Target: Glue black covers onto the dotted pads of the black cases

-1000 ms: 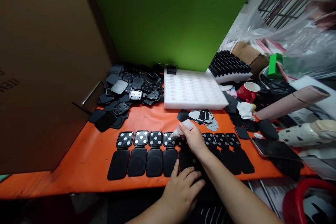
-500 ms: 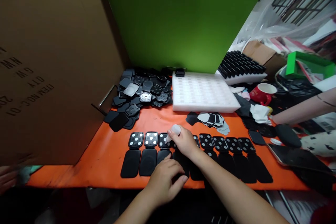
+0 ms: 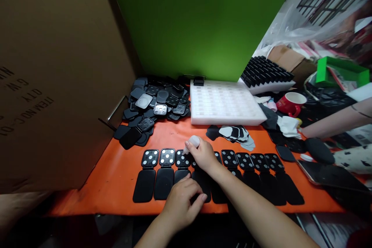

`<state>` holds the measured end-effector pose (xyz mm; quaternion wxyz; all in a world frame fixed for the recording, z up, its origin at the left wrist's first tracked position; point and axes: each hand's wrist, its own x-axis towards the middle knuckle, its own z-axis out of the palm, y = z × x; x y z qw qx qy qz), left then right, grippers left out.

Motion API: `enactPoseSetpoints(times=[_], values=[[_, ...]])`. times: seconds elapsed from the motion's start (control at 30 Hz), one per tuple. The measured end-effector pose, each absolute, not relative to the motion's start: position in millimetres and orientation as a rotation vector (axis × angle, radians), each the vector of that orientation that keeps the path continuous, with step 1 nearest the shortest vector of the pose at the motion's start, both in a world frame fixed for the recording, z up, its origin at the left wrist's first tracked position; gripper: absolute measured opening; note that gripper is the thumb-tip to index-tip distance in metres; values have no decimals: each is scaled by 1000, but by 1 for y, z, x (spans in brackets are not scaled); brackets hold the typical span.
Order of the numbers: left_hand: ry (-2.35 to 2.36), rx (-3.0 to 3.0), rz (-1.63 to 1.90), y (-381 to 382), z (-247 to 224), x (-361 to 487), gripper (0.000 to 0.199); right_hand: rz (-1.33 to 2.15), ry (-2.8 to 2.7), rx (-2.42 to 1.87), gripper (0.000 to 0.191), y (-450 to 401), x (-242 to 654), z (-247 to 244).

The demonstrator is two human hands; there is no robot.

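Note:
A small white squeeze bottle (image 3: 194, 140) is pinched in my right hand (image 3: 204, 156). Its nozzle points down at the upper part of the third square black piece (image 3: 183, 159) from the left in a row. Each piece has pale round dots and a black flap hinged below it, like this leftmost flap (image 3: 144, 186). My left hand (image 3: 184, 200) rests lower down, fingers loosely bent and thumb apart, holding nothing. Its fingertips lie at the third flap (image 3: 179, 176). The right hand and forearm hide part of the row's middle.
Behind lie a heap of black pieces (image 3: 162, 97), a white foam tray (image 3: 229, 104) and thin cut-out sheets (image 3: 236, 133). A cardboard box (image 3: 58, 66) walls the left, a green panel (image 3: 197, 19) the back. A red mug (image 3: 287, 104) and phone (image 3: 331, 174) are right. Another person's hand (image 3: 343, 35) shows top right.
The bottle's nozzle has shifted slightly upward on the third piece. My left hand stays nearly in place. Another person's hand has appeared top right, and one at lower left has moved, now a blurred arm.

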<state>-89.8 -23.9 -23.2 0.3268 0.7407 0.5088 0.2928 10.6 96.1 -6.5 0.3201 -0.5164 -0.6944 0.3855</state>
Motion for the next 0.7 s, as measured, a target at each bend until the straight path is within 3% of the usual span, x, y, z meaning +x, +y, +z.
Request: enactPoseSetpoints(times=[0.23,0.47,0.7], values=[[1327,1954,770,-24,-18,-90,10,1072,-1751,-1362,28,98,11,-7],[1574,2003,750,-22,-19,-118,29,1104,-1825,-1311,27,91,-16,-3],[1608,2030,699,-22,-31,-126,30,1078,-1923,-1265,24,88,-31,-8]])
